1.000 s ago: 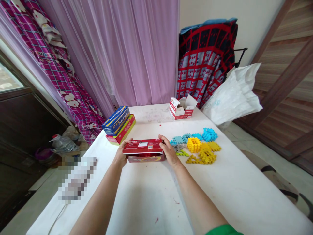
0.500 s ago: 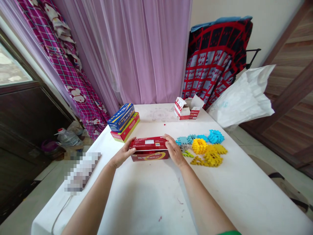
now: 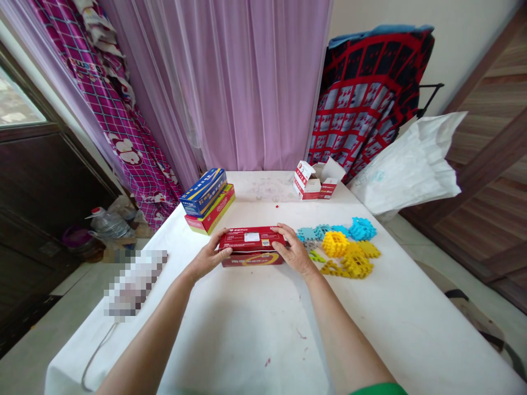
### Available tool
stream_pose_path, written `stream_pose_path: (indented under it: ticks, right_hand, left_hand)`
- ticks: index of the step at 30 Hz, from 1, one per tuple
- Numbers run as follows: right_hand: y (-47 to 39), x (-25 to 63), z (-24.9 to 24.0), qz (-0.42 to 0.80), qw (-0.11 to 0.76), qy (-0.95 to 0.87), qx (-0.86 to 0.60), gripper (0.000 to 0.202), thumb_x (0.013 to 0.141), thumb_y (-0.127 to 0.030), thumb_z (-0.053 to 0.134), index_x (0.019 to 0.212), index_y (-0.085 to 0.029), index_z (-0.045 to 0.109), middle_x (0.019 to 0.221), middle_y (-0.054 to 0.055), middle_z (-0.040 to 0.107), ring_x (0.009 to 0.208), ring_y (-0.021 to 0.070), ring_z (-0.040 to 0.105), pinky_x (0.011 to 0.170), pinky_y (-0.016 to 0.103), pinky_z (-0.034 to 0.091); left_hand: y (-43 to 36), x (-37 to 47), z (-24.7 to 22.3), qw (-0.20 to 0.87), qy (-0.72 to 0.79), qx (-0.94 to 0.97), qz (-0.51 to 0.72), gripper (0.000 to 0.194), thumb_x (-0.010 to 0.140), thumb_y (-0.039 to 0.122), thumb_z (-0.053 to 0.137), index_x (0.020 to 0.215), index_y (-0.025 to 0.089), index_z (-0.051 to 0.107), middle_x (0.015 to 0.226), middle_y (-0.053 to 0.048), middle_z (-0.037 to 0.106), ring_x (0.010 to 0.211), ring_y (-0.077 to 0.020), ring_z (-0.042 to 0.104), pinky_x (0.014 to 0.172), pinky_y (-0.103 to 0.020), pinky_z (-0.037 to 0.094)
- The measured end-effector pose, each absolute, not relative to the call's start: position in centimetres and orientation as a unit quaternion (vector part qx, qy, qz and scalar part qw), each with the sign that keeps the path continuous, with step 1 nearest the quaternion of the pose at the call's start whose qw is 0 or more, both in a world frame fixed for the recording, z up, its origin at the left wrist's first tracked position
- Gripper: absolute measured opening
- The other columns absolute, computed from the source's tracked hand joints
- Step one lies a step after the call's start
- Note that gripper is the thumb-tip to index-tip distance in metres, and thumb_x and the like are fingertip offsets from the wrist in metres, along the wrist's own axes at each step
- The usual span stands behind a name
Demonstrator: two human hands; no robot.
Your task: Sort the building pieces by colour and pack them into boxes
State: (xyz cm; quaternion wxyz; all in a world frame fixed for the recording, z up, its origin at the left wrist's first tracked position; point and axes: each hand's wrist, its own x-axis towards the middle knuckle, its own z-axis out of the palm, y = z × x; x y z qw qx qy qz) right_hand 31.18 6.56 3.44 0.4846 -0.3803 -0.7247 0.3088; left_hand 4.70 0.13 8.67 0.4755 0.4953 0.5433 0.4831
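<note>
A long red cardboard box (image 3: pixel 252 258) rests on the white-covered table, its lid lying down over the front panel with a white label on top. At its left end, my left hand (image 3: pixel 208 257) grips the side, with the thumb along the lid's front corner. My right hand (image 3: pixel 293 253) holds the opposite end, its thumb on the lid and its fingers at the back corner. Just right of that hand lie yellow interlocking plastic pieces (image 3: pixel 349 253) and blue ones (image 3: pixel 362 229), with a few grey and green pieces beside them.
A blue box (image 3: pixel 205 193) sits on a red and green box (image 3: pixel 214 211) at the back left. An open red and white carton (image 3: pixel 308 189) stands at the back right. A blurred-out object (image 3: pixel 135 285) with a cord lies at the left edge. A white bag (image 3: pixel 407 164) hangs beside the table.
The red box's lid has come down, narrowing the dark gap above its front panel. My right thumb has moved onto the lid. The camera view has shifted slightly.
</note>
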Motion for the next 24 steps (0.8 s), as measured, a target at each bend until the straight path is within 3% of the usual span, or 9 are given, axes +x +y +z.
stream_pose_path:
  ticks: [6, 12, 15, 19, 24]
  right_hand:
    - [6.5, 31.3, 3.2, 0.306, 0.476, -0.733, -0.378, 0.043, 0.083, -0.050, 0.057, 0.118, -0.025, 0.063, 0.135, 0.011, 0.049, 0.129, 0.0250, 0.044, 0.112, 0.043, 0.030]
    - [6.4, 31.3, 3.2, 0.297, 0.458, -0.748, -0.377, 0.043, 0.085, -0.046, 0.055, 0.121, -0.025, 0.062, 0.139, 0.010, 0.046, 0.132, 0.0247, 0.041, 0.114, 0.042, 0.028]
    - [6.2, 31.4, 3.3, 0.283, 0.449, -0.758, -0.378, 0.043, 0.086, -0.046, 0.053, 0.123, -0.025, 0.062, 0.143, 0.009, 0.043, 0.134, 0.0248, 0.039, 0.114, 0.042, 0.027]
    - [5.6, 31.6, 3.5, 0.248, 0.426, -0.784, -0.378, 0.042, 0.090, -0.046, 0.048, 0.125, -0.028, 0.062, 0.148, 0.006, 0.039, 0.137, 0.0253, 0.035, 0.115, 0.044, 0.028]
    - [5.1, 32.4, 4.2, 0.171, 0.372, -0.833, -0.371, 0.040, 0.092, -0.043, 0.047, 0.128, -0.030, 0.061, 0.150, 0.005, 0.038, 0.135, 0.0292, 0.037, 0.111, 0.047, 0.032]
  left_hand:
    - [0.1, 4.2, 8.1, 0.466, 0.541, 0.524, 0.464, 0.065, 0.067, 0.036, 0.078, 0.127, 0.025, 0.056, 0.146, -0.008, 0.045, 0.133, -0.0316, 0.042, 0.106, -0.042, 0.042]
    - [-0.2, 4.4, 7.1, 0.293, 0.562, 0.650, 0.419, 0.050, 0.072, 0.044, 0.072, 0.118, 0.024, 0.066, 0.155, -0.010, 0.029, 0.145, -0.0338, 0.019, 0.117, -0.046, 0.022]
    - [-0.5, 4.5, 7.1, 0.222, 0.536, 0.719, 0.384, 0.050, 0.074, 0.044, 0.071, 0.120, 0.027, 0.065, 0.155, -0.009, 0.029, 0.144, -0.0333, 0.021, 0.116, -0.047, 0.023]
    - [-0.5, 4.1, 7.6, 0.174, 0.519, 0.768, 0.332, 0.046, 0.080, 0.040, 0.066, 0.125, 0.033, 0.062, 0.150, -0.006, 0.039, 0.142, -0.0327, 0.027, 0.116, -0.051, 0.021]
    - [-0.5, 4.1, 8.1, 0.130, 0.521, 0.801, 0.265, 0.044, 0.085, 0.039, 0.058, 0.128, 0.032, 0.059, 0.146, -0.007, 0.045, 0.138, -0.0334, 0.033, 0.116, -0.052, 0.021]
